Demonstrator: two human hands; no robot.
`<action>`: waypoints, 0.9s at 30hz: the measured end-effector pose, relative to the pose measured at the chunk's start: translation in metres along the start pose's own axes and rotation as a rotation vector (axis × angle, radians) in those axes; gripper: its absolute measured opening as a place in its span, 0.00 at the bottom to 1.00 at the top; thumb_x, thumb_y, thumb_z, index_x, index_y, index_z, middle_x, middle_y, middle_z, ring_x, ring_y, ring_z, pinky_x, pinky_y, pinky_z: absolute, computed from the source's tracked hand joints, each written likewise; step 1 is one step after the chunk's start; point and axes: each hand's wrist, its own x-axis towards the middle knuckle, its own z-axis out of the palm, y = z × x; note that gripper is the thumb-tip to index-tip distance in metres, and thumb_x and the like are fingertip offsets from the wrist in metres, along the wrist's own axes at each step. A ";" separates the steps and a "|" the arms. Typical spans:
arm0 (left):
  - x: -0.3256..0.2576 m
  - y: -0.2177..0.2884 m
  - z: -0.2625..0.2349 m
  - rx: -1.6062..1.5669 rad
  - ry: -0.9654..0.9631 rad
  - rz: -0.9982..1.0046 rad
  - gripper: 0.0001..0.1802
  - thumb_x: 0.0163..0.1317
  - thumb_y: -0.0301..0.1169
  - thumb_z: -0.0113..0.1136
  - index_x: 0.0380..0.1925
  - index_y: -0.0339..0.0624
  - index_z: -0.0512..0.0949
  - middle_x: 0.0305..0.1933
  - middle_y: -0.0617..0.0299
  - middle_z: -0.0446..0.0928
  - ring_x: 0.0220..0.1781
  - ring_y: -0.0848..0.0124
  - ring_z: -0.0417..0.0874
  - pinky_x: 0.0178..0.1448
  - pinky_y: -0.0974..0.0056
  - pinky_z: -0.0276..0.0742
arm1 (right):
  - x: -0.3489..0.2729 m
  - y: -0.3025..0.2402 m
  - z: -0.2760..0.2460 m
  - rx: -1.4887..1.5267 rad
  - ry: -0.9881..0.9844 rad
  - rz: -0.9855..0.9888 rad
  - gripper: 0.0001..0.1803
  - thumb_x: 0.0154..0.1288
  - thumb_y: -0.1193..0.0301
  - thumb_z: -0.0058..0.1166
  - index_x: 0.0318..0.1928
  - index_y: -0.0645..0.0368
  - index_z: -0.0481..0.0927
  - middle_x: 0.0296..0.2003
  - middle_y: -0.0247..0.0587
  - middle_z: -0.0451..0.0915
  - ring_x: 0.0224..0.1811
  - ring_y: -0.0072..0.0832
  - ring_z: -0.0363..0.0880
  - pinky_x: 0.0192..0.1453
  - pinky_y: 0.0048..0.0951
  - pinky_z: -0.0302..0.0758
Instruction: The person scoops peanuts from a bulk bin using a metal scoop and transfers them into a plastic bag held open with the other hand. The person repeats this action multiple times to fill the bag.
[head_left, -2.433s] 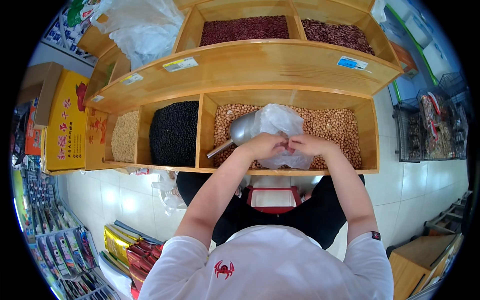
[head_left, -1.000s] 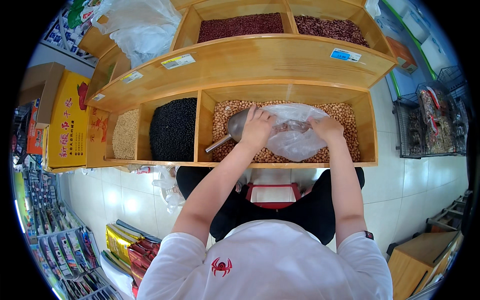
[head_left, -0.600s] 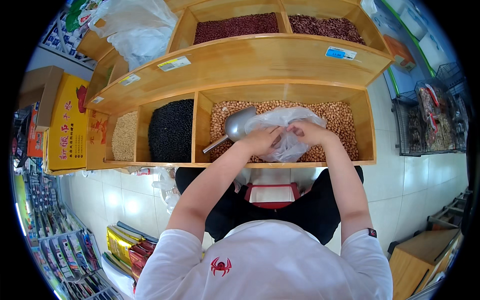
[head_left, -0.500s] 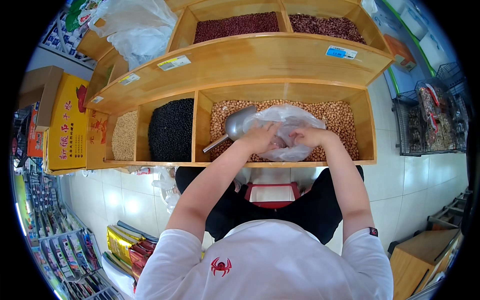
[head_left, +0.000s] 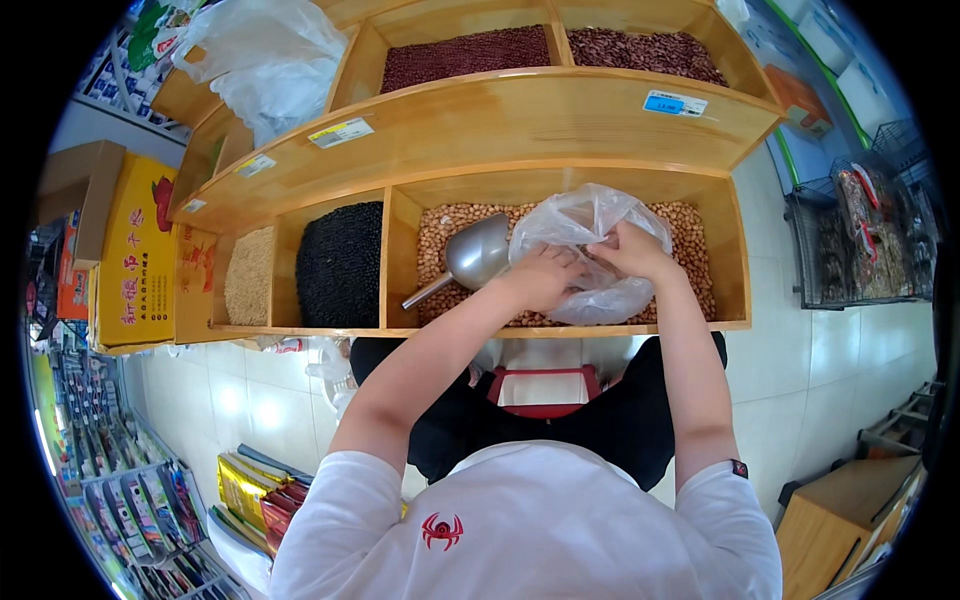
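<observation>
A clear plastic bag (head_left: pixel 580 210) rests over the shelled peanuts (head_left: pixel 685 222) in the wide front compartment, its mouth partly spread. At its left side my left hand (head_left: pixel 545 277) has curled fingers on the film. My right hand (head_left: pixel 637 250) pinches the bag near its upper right, thumb and fingers drawn together. Fingertips of both hands are partly hidden by folds, and I cannot tell what is inside the bag. Just left of the bag, a metal scoop (head_left: pixel 478 250) lies on the peanuts, its handle pointing toward the front left.
Black beans (head_left: pixel 340 265) and pale grains (head_left: pixel 248 275) fill compartments to the left. A raised wooden tier (head_left: pixel 540 120) behind holds red beans (head_left: pixel 465 58) and speckled beans (head_left: pixel 645 55). More plastic bags (head_left: pixel 275 75) hang at the back left. A wire basket (head_left: pixel 860 235) stands right.
Both hands and the bag have shifted slightly right, away from the scoop. The bag's mouth stands a little higher, and my right hand has turned over its edge.
</observation>
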 end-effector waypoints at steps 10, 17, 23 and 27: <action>0.059 0.020 0.023 0.006 -0.019 0.190 0.20 0.63 0.32 0.57 0.56 0.46 0.77 0.51 0.57 0.81 0.63 0.58 0.74 0.76 0.53 0.59 | 0.020 0.046 -0.007 -0.290 0.479 0.377 0.49 0.59 0.47 0.58 0.72 0.63 0.55 0.73 0.70 0.50 0.69 0.57 0.66 0.70 0.46 0.67; 0.044 -0.014 0.037 -0.194 -0.216 -0.052 0.21 0.70 0.36 0.53 0.61 0.47 0.74 0.49 0.45 0.80 0.56 0.47 0.79 0.77 0.47 0.58 | 0.005 0.017 -0.014 -0.074 -0.045 0.096 0.25 0.57 0.54 0.65 0.49 0.57 0.82 0.45 0.47 0.85 0.47 0.36 0.84 0.51 0.36 0.79; 0.046 -0.023 0.048 -0.317 -0.138 -0.120 0.27 0.60 0.39 0.65 0.58 0.45 0.73 0.49 0.46 0.81 0.54 0.49 0.80 0.69 0.49 0.68 | 0.014 0.034 0.007 -0.180 -0.632 -0.012 0.17 0.57 0.63 0.67 0.44 0.59 0.86 0.38 0.37 0.87 0.37 0.26 0.83 0.42 0.31 0.79; 0.046 -0.030 0.046 -0.315 -0.157 -0.317 0.32 0.53 0.40 0.70 0.57 0.44 0.71 0.50 0.46 0.81 0.56 0.49 0.79 0.61 0.52 0.74 | 0.014 0.015 0.025 -0.356 -0.902 0.099 0.16 0.55 0.65 0.68 0.42 0.59 0.85 0.37 0.36 0.86 0.37 0.25 0.82 0.41 0.30 0.79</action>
